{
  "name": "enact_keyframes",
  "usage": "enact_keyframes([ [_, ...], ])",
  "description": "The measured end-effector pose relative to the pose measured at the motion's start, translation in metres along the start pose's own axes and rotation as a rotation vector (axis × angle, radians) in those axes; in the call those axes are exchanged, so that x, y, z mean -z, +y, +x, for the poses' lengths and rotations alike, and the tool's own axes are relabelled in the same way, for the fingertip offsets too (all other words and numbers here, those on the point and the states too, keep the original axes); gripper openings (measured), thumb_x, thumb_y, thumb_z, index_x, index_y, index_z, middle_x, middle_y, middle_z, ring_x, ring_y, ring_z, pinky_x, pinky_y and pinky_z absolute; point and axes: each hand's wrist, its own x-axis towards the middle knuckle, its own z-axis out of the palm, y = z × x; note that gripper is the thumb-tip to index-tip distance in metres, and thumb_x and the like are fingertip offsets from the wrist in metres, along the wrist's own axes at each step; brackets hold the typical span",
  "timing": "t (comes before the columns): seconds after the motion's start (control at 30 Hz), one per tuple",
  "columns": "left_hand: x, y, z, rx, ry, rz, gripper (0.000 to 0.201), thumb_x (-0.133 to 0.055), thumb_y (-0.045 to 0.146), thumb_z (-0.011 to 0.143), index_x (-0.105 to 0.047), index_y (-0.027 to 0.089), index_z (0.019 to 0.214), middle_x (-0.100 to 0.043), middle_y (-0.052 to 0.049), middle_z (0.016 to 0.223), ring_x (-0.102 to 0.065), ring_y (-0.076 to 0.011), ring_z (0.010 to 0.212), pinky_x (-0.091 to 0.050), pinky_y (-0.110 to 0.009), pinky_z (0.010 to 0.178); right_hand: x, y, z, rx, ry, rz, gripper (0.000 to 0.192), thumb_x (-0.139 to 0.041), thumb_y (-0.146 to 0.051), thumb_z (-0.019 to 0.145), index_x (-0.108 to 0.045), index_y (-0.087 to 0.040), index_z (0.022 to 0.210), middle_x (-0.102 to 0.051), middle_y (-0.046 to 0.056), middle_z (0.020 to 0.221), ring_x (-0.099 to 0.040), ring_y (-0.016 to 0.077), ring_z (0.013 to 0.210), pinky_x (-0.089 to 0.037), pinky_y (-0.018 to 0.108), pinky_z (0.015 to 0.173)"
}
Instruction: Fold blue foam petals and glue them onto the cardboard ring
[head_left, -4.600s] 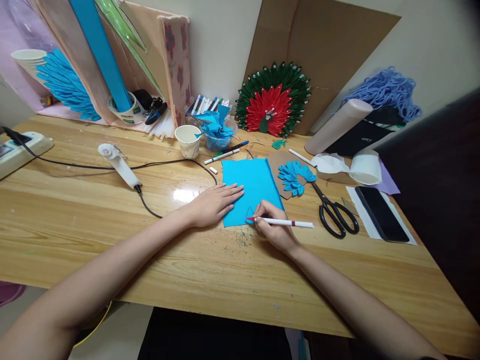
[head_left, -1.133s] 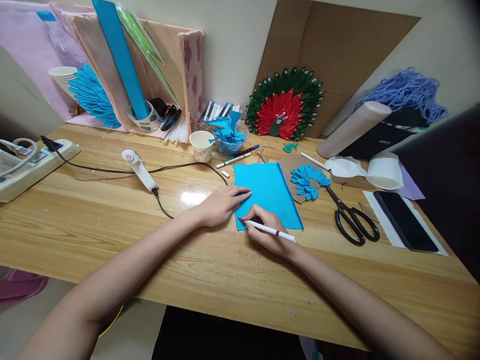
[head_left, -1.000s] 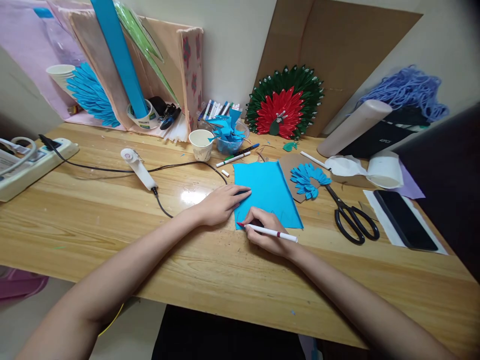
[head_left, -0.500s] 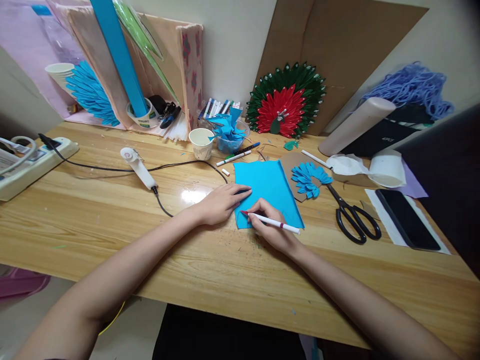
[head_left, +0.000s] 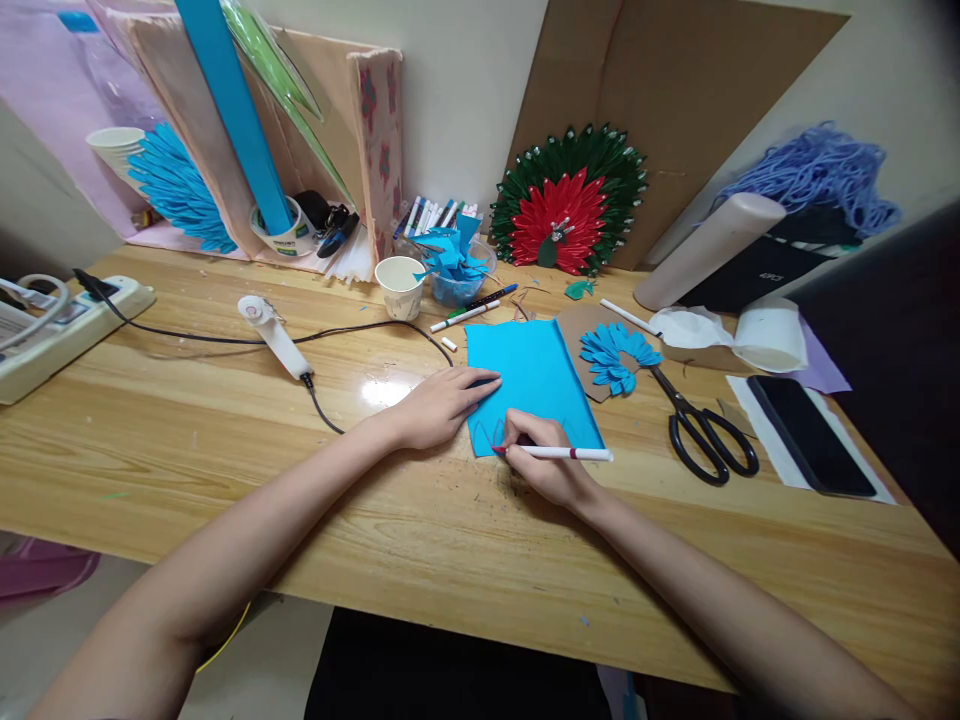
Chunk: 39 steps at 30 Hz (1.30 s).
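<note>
A blue sheet (head_left: 517, 360), which looks like felt or craft paper, lies flat on the wooden table. Pointed arch outlines run along its near edge. My left hand (head_left: 442, 408) rests with outstretched fingers on the sheet's left side. In my right hand (head_left: 551, 460) is a white marker (head_left: 574, 454) with a red tip, which touches the sheet near its lower left corner. Right of the sheet, a ring of blue petals (head_left: 606, 355) sits on a brown cardboard piece (head_left: 576, 322). Black-handled scissors (head_left: 705, 440) lie beside it, their blades partly under the petals.
A white corded tool (head_left: 274, 338) lies at left, its black cable crossing the table. Behind the sheet stand a paper cup (head_left: 399, 288) and a tub of blue scraps (head_left: 456, 285). A phone (head_left: 810, 435) is at right; a red-green petal craft (head_left: 566, 205) leans at the back.
The marker tip has moved down and slightly right to the sheet's near edge, leaving another outline stroke. My right hand moved with it; my left hand stayed in place.
</note>
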Motion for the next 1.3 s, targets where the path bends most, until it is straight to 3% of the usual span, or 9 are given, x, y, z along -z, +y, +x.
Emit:
enact_keyframes([
  [0.13, -0.0002, -0.0003, 0.0002, 0.007, -0.001, -0.001, 0.043, -0.030, 0.023, 0.093, -0.035, 0.020, 0.135, -0.040, -0.010, 0.138, -0.038, -0.0215, 0.124, -0.033, -0.040, 0.100, 0.0007, 0.0033, -0.0024, -0.034, -0.035, 0.080, 0.016, -0.045, -0.012, 0.069, -0.038, -0.020, 0.057, -0.044, -0.003, 0.055, -0.040, 0.0115, 0.052, -0.028, 0.025, 0.050],
  [0.23, -0.0002, -0.0002, 0.0002, 0.004, -0.003, -0.007, 0.043, -0.031, 0.023, 0.092, -0.035, 0.020, 0.136, -0.040, -0.010, 0.139, -0.038, -0.0218, 0.124, -0.033, -0.040, 0.100, -0.0005, 0.0023, -0.0025, -0.071, 0.023, 0.140, 0.009, -0.048, -0.019, 0.076, -0.045, -0.020, 0.068, -0.051, -0.002, 0.064, -0.044, 0.0116, 0.057, -0.032, 0.024, 0.052],
  [0.37, 0.0001, 0.0001, -0.0002, 0.010, -0.005, -0.003, 0.044, -0.032, 0.024, 0.092, -0.035, 0.020, 0.136, -0.039, -0.009, 0.140, -0.037, -0.0214, 0.125, -0.032, -0.039, 0.101, -0.0036, -0.0018, -0.0003, -0.132, 0.035, 0.047, 0.004, -0.047, -0.024, 0.082, -0.049, -0.020, 0.080, -0.054, -0.001, 0.072, -0.047, 0.0122, 0.062, -0.035, 0.023, 0.055],
  [0.53, -0.0005, -0.0014, -0.0009, 0.021, -0.034, -0.009, 0.047, -0.031, 0.022, 0.092, -0.030, 0.018, 0.139, -0.034, -0.008, 0.144, -0.030, -0.0187, 0.131, -0.026, -0.038, 0.106, -0.0049, -0.0016, 0.0009, -0.052, -0.003, -0.099, 0.002, -0.048, -0.018, 0.080, -0.048, -0.020, 0.079, -0.056, 0.001, 0.075, -0.049, 0.0142, 0.067, -0.037, 0.026, 0.061],
  [0.67, -0.0011, -0.0029, -0.0007, 0.026, -0.070, -0.015, 0.047, -0.030, 0.020, 0.092, -0.028, 0.021, 0.139, -0.030, -0.005, 0.146, -0.024, -0.0160, 0.135, -0.021, -0.039, 0.109, -0.0040, -0.0010, -0.0003, 0.037, -0.106, -0.108, 0.006, -0.049, -0.014, 0.076, -0.049, -0.020, 0.075, -0.057, 0.002, 0.076, -0.052, 0.0157, 0.072, -0.038, 0.027, 0.065],
  [0.87, -0.0008, -0.0024, -0.0005, 0.029, -0.070, -0.012, 0.047, -0.030, 0.021, 0.092, -0.028, 0.021, 0.139, -0.030, -0.005, 0.146, -0.024, -0.0152, 0.135, -0.020, -0.038, 0.110, -0.0039, -0.0035, -0.0001, -0.003, -0.059, -0.079, 0.006, -0.047, -0.015, 0.078, -0.049, -0.021, 0.079, -0.058, 0.002, 0.078, -0.052, 0.0153, 0.072, -0.039, 0.027, 0.065],
  [1.1, -0.0015, -0.0035, -0.0006, 0.024, -0.072, -0.001, 0.046, -0.030, 0.022, 0.092, -0.030, 0.021, 0.138, -0.029, -0.004, 0.146, -0.024, -0.0149, 0.135, -0.019, -0.037, 0.110, -0.0041, -0.0023, 0.0003, 0.088, -0.178, -0.089, 0.008, -0.050, -0.013, 0.073, -0.048, -0.020, 0.069, -0.059, 0.002, 0.073, -0.051, 0.0148, 0.067, -0.037, 0.026, 0.062],
  [1.3, -0.0004, -0.0035, -0.0003, 0.023, -0.079, -0.001, 0.046, -0.030, 0.023, 0.092, -0.030, 0.020, 0.138, -0.029, -0.005, 0.146, -0.024, -0.0154, 0.135, -0.019, -0.037, 0.110, -0.0029, -0.0049, 0.0000, -0.011, -0.150, -0.012, 0.007, -0.049, -0.013, 0.074, -0.048, -0.019, 0.071, -0.059, 0.001, 0.073, -0.051, 0.0132, 0.065, -0.037, 0.024, 0.058],
])
